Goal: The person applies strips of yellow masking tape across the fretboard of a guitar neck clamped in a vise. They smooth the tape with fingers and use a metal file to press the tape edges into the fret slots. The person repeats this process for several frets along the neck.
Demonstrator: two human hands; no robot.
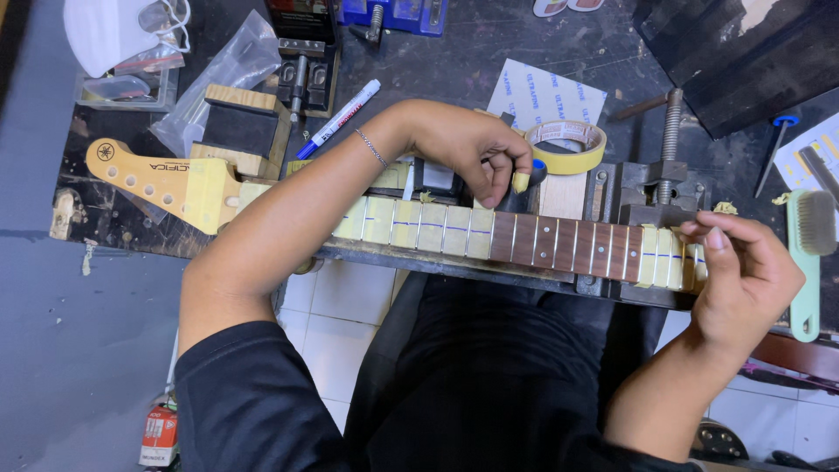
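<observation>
Two hands, left hand [472,149] and right hand [743,271], on guitar neck [542,240]

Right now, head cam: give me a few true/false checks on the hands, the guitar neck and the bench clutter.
1. The left hand pinches at the guitar neck near a tape strip. True.
2. The right hand holds the brush. False: it touches the taped end of the neck; the brush lies beside it.
3. Every fret gap is taped. False: the middle stretch is bare wood.
4. A roll of tape lies behind the neck. True.
5. The marker is uncapped. False: capped.
</observation>
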